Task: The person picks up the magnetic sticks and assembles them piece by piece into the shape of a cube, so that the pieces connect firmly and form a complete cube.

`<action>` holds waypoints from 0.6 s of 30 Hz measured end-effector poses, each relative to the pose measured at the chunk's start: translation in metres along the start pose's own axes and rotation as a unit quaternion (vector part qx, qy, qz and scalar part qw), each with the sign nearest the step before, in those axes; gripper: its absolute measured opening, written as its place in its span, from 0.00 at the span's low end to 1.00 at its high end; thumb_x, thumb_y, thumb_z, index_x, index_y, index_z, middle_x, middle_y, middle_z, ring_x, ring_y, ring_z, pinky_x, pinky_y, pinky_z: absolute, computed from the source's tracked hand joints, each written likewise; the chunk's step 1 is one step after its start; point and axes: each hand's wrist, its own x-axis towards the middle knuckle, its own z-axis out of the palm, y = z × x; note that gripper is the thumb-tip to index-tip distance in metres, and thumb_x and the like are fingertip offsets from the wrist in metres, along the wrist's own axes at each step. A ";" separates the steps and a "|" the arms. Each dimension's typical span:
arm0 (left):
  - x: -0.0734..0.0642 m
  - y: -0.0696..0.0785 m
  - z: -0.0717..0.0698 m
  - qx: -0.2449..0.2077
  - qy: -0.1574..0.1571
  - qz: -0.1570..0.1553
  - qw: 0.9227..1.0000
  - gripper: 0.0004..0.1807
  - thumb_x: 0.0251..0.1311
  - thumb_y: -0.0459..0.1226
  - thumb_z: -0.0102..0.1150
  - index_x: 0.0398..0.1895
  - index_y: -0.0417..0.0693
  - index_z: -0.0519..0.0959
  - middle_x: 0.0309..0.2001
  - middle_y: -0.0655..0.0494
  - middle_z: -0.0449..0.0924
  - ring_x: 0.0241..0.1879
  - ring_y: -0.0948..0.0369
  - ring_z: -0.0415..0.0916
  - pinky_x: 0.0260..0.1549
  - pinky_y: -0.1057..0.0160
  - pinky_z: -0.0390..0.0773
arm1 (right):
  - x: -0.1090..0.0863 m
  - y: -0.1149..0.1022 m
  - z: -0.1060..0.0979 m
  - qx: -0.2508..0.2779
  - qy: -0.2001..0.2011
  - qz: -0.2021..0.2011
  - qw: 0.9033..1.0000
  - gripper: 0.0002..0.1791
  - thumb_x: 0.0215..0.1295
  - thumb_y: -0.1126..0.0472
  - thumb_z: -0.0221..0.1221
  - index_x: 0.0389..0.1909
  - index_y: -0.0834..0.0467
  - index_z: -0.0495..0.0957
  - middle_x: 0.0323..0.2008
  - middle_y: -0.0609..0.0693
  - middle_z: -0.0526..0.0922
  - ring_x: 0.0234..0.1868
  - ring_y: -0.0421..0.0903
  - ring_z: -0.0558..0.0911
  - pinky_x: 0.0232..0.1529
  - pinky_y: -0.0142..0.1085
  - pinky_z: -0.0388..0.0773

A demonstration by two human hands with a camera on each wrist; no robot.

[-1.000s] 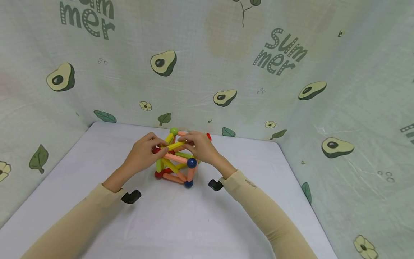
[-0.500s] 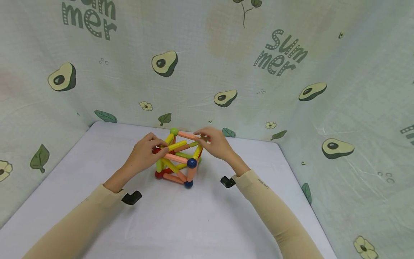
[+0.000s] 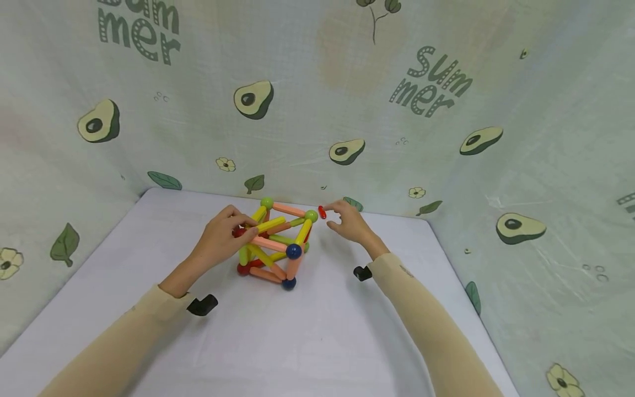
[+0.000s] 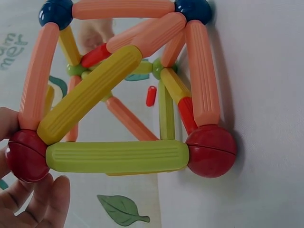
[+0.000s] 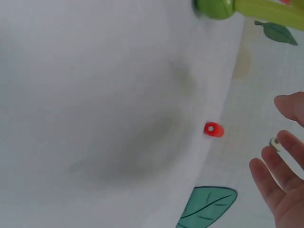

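Observation:
A cube-like frame of coloured sticks and balls, a magnetic building set by its look, stands on the white table. At its upper near-left corner my left hand [image 3: 218, 234] grips a red ball [image 4: 27, 154], with fingertips around it in the left wrist view. From that corner a yellow stick [image 3: 270, 224] slants right across the top, its far end free in the head view. To the right of the frame my right hand [image 3: 351, 223] hovers with parted fingers and holds nothing. Just left of its fingertips lies a short red stick [image 3: 322, 212], apart from the hand [image 5: 287, 175].
The frame's near-right corner has a blue ball [image 3: 294, 251] above another blue ball [image 3: 289, 283]. Green balls, one of them [image 3: 311, 216] nearest the red stick, top the far corners. A patterned cloth [image 3: 297, 121] hangs behind the table [image 3: 238, 342].
My right hand has let go of the yellow stick and moved right, past the far green ball to beside the red stick. The left hand keeps its place on the frame.

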 end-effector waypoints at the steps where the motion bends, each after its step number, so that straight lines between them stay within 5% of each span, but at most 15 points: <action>1: 0.000 -0.001 0.001 -0.001 0.001 0.000 1.000 0.12 0.72 0.43 0.67 0.49 0.45 0.89 0.41 0.51 0.72 0.37 0.54 0.70 0.34 0.58 0.74 | 0.002 0.004 0.003 0.001 -0.010 0.005 1.000 0.24 0.72 0.64 0.67 0.68 0.59 0.79 0.67 0.59 0.78 0.66 0.61 0.77 0.65 0.52 0.79; 18: -0.001 -0.001 0.001 0.002 0.009 0.003 1.000 0.11 0.72 0.43 0.67 0.47 0.46 0.90 0.41 0.52 0.73 0.38 0.55 0.70 0.34 0.58 0.75 | 0.029 0.040 0.029 -0.008 -0.092 0.042 0.995 0.29 0.72 0.65 0.65 0.73 0.62 0.74 0.69 0.62 0.76 0.68 0.63 0.75 0.70 0.55 0.73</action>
